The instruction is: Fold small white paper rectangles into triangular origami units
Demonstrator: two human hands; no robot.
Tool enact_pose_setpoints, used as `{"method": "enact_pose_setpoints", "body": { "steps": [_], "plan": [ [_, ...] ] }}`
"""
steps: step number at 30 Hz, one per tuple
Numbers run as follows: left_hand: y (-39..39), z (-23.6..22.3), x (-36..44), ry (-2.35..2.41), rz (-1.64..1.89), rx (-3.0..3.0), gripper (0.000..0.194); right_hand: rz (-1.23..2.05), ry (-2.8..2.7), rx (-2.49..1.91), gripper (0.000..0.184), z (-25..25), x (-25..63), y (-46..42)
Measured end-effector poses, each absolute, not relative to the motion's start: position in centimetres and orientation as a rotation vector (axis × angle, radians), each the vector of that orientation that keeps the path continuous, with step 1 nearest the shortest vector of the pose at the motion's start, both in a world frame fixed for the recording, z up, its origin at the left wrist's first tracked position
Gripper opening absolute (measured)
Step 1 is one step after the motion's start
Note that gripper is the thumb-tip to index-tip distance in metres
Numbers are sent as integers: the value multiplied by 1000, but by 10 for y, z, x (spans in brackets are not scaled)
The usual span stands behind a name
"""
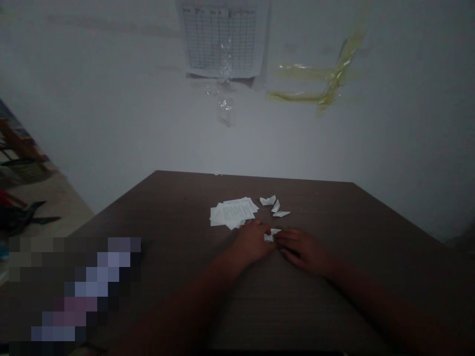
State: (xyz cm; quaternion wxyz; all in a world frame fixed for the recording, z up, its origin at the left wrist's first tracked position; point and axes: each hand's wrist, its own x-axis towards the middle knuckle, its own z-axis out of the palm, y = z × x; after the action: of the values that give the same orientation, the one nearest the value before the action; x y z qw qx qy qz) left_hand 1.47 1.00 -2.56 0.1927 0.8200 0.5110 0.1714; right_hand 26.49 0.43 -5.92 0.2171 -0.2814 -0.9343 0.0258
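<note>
A small folded piece of white paper [272, 234] lies on the table between my two hands. On its left side, my left hand [254, 239] closes on it with thumb and fingers. My right hand [299, 247] has its fingertips on the paper's right edge, the fingers close together and bent. Just beyond my hands are several small folded paper pieces, among them a boat-shaped one [267, 200] and a flat pointed one [281, 214]. A loose stack of printed paper sheets [233, 211] spreads out past my left hand.
The dark brown table [178, 207] meets a pale wall [148, 123] at its far edge. A printed chart [222, 42] and yellow tape [336, 74] are stuck on the wall. A pixelated patch hides the lower left. Blurred objects stand on the floor at far left.
</note>
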Motion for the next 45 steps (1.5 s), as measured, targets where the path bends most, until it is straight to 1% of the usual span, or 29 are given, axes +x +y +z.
{"method": "enact_pose_setpoints", "body": {
  "steps": [5,15,31,38,42,45],
  "plan": [
    [13,-26,11,1410,500,2310,24,47,-2576,-775,36,-63,266,7],
    [18,-24,1,1328,490,2328,23,-10,-2604,-774,35,-60,263,8],
    [21,-28,-5,1304,520,2382,25,115,-2630,-833,36,-54,261,5],
    [20,-31,0,1351,498,2401,21,135,-2656,-839,37,-54,261,5],
    [18,-29,3,1380,450,2401,23,146,-2664,-873,37,-52,261,4],
    [17,-26,4,1384,428,2409,28,146,-2662,-882,38,-51,261,3]
  ]
}}
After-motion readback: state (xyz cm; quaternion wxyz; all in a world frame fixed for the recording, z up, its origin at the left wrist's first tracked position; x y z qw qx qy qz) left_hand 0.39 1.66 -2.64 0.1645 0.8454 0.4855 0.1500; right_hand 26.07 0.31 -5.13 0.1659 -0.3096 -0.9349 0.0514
